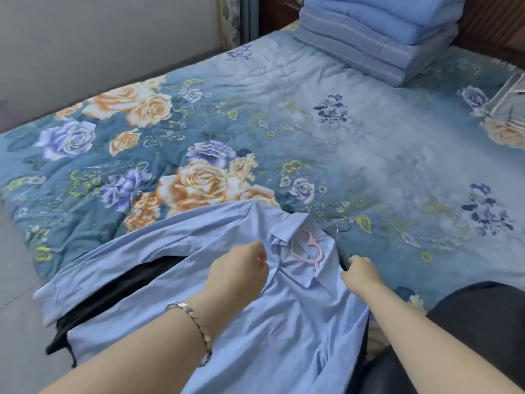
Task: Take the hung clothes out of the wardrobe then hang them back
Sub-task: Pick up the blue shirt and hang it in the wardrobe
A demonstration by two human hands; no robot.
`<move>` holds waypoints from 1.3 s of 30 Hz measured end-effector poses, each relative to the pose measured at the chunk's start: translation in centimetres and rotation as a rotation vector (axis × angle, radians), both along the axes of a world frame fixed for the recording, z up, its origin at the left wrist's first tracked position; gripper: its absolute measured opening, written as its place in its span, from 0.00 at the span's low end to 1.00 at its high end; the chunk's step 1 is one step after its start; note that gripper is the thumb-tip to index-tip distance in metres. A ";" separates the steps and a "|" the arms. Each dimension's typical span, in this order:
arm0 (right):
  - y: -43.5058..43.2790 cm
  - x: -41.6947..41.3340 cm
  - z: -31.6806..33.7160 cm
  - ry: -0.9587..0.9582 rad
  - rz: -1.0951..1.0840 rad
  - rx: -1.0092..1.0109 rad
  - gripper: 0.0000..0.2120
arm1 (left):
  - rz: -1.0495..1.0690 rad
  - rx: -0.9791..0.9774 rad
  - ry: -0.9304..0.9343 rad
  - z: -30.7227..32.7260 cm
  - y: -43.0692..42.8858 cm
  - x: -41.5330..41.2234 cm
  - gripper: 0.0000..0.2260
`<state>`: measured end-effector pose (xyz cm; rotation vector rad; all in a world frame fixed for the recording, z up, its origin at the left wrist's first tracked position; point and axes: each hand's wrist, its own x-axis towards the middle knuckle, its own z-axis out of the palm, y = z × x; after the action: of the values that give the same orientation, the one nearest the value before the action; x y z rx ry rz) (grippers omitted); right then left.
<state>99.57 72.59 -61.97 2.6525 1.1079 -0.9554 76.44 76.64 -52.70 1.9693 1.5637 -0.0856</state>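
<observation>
A light blue shirt (284,322) lies spread at the near edge of the bed, one sleeve stretched to the left. A pink hanger (308,247) pokes out of its collar. My left hand (238,268) pinches the shirt fabric just left of the collar. My right hand (360,270) grips the shirt's right shoulder edge together with a thin dark wire hanger (338,227) that lies beside the collar. A black garment (113,291) lies under the shirt, mostly hidden.
The bed carries a blue floral quilt (255,123). Folded blue blankets (380,35) are stacked at the far end. A grey pillow (511,103) shows at the right edge. Dark clothing (468,322) sits at the lower right. A wall runs along the bed's left.
</observation>
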 end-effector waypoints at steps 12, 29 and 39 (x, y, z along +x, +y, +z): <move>-0.1 -1.5 -8.2 0.007 -0.033 0.079 0.14 | 0.065 -0.117 0.055 -6.5 0.9 -0.8 0.09; 5.1 -3.7 -8.8 0.050 -0.197 0.058 0.30 | 0.146 -0.166 0.083 -8.7 3.0 -3.2 0.09; 3.0 -3.0 -2.4 -0.008 -0.194 0.570 0.19 | 0.194 -0.163 -0.040 -5.3 2.4 -5.8 0.08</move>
<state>96.59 75.58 -64.33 3.2606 1.2988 -0.7359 70.64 79.02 -58.02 1.6775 1.6585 -0.0912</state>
